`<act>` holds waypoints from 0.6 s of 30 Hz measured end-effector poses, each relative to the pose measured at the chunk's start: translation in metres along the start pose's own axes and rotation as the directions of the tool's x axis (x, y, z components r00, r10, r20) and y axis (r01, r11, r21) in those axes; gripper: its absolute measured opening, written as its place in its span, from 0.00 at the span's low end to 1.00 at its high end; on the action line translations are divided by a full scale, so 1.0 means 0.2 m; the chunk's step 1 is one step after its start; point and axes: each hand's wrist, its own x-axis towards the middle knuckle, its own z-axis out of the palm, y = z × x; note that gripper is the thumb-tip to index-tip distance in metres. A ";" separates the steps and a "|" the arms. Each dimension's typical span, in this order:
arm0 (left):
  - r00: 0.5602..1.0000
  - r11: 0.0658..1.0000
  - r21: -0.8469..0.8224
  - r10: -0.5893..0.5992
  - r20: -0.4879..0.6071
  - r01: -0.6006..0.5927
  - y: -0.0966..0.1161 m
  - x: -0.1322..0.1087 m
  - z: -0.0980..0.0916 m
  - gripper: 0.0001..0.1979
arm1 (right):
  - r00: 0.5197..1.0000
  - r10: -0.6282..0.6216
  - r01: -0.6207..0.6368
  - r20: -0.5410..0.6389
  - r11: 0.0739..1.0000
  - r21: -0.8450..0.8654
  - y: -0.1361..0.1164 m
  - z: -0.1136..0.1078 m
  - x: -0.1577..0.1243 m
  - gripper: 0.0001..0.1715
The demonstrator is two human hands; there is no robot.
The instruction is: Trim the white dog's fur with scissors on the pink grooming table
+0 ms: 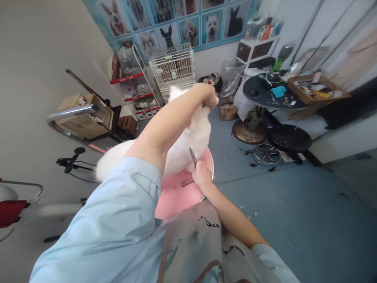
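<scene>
A fluffy white dog (179, 151) is on a round pink table top (176, 196), its head toward the far right. My left arm reaches across its back, and my left hand (209, 96) is closed round the dog's muzzle. The fingers on the far side are hidden. Low at the dog's chest, my right hand (202, 173) grips a pair of scissors (193, 155), blades pointing up and slightly left against the white fur. A flat strip that looks like a comb (187, 182) lies on the pink surface beside my right hand.
A wire cage (172, 67) and a stocked shelf rack (134, 84) stand behind the dog. To the right are a dark round table (273, 94) with tools and a black wheeled stool (289, 138). A metal-railed cart (85, 118) with cardboard boxes is at left.
</scene>
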 end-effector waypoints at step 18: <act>0.997 0.986 0.165 0.018 0.078 -0.030 0.04 -0.05 -0.02 0.35 | 0.998 0.057 -0.056 -0.023 0.998 0.039 -0.12 -0.18 -0.06 0.15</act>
